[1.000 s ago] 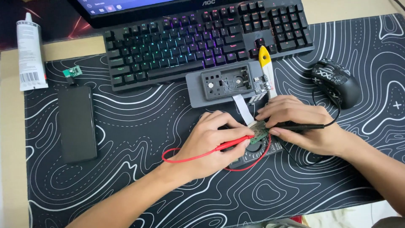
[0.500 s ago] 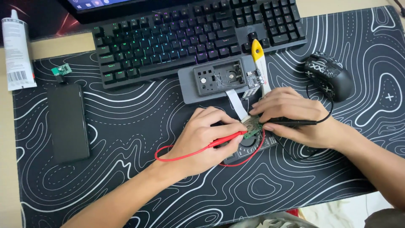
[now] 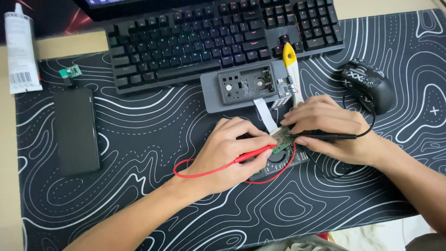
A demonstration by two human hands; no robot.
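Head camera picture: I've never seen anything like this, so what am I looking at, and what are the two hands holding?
No machine is at work here: the view comes from a camera worn on a person's head, looking down at their own two bare hands above a black desk mat with white wavy lines. The left hand holds a red probe with a red wire; the right hand holds a black probe. Both tips meet at a small green circuit board, with a dark meter partly hidden beneath the hands. Around them lie a keyboard, a grey opened device, a yellow-handled tool, a mouse, a dark phone and a white tube.
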